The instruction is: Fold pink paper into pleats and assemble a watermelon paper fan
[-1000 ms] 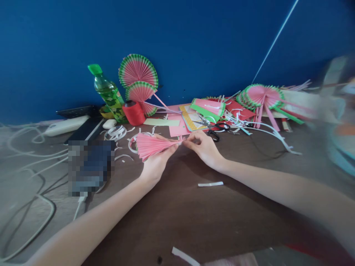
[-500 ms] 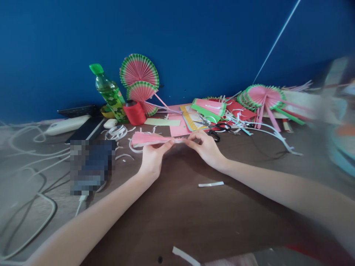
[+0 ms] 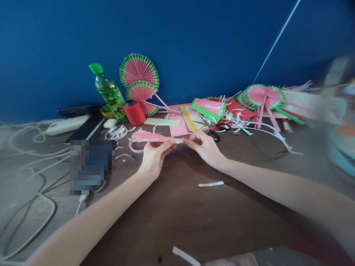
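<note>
A folded strip of pink pleated paper (image 3: 148, 136) is held just above the dark table (image 3: 199, 218), its pleats fanned apart at the left end. My left hand (image 3: 155, 155) pinches it near the middle between thumb and fingers. At the narrow right end, the fingertips of my right hand (image 3: 203, 146) are closed on the same paper. Black-handled scissors (image 3: 215, 135) lie right behind my right hand. In front of the hands, a short white paper strip (image 3: 211, 184) rests on the table.
Left are a phone (image 3: 93, 166) with a cable, a green bottle (image 3: 109, 92) and a red thread spool (image 3: 135, 112). Finished pink-green paper fans (image 3: 139, 72) lean on the blue wall; more fans (image 3: 263, 96) lie right. Paper scraps (image 3: 238, 122) clutter the back.
My left fingers have shifted slightly on the pink pleated paper, and its left end is spread a little more. My right hand stays almost in place.
</note>
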`<action>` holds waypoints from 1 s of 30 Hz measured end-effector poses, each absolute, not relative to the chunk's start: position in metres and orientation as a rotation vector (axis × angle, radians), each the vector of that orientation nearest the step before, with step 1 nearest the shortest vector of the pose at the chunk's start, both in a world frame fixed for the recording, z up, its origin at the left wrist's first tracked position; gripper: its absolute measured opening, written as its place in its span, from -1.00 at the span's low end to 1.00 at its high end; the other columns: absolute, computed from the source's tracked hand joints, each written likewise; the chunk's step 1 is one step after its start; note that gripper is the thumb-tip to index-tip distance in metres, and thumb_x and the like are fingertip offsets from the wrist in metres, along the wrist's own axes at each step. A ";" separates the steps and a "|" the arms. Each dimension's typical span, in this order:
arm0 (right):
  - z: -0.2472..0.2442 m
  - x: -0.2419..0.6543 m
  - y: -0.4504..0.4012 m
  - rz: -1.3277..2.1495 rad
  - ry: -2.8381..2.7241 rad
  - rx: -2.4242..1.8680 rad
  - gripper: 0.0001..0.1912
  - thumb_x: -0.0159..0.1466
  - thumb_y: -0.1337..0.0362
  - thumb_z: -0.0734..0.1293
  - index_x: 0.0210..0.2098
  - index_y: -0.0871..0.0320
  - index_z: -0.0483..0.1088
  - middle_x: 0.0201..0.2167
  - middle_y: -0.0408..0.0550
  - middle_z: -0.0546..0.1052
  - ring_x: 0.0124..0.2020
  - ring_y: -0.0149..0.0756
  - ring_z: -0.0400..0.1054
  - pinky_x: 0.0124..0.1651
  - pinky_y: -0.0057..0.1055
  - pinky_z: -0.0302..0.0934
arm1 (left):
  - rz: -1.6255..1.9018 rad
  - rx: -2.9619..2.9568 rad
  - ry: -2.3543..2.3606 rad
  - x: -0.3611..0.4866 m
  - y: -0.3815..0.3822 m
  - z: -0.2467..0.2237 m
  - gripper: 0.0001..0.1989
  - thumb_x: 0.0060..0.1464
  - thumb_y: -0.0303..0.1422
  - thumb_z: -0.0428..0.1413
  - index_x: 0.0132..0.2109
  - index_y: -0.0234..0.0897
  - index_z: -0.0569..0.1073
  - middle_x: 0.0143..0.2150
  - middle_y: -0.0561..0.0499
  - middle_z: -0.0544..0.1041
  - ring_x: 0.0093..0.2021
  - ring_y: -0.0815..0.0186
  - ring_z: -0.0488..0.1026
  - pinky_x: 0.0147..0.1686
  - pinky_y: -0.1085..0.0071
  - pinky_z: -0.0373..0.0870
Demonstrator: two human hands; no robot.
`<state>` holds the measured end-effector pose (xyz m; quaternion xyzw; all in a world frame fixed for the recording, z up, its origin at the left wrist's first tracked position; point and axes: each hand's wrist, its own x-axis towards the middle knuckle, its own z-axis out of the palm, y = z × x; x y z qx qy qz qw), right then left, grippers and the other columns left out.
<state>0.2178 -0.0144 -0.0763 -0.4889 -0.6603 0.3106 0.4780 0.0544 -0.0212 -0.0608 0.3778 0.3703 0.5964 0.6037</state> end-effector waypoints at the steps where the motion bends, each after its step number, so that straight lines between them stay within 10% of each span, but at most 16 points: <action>1: -0.076 0.218 -0.015 0.757 -1.611 -1.193 -0.77 0.13 0.20 0.32 -0.59 0.13 0.27 -0.52 -0.16 0.33 -0.46 -0.39 0.21 -0.34 -0.40 0.10 | 1.381 0.865 0.856 0.054 -0.021 -0.061 -0.76 -0.31 -0.46 0.31 -0.42 -0.38 0.43 -0.43 0.03 0.54 -0.40 0.37 0.50 -0.21 0.36 0.47; 30: -0.077 0.216 -0.018 0.679 -1.665 -1.133 -0.81 0.16 0.27 0.30 -0.56 0.15 0.25 -0.50 -0.17 0.32 -0.45 -0.41 0.21 -0.37 -0.42 0.12 | 1.187 0.883 0.896 0.053 -0.022 -0.066 -0.84 -0.08 -0.36 0.20 -0.35 -0.41 0.51 -0.29 -0.15 0.60 -0.21 0.18 0.54 -0.13 0.29 0.46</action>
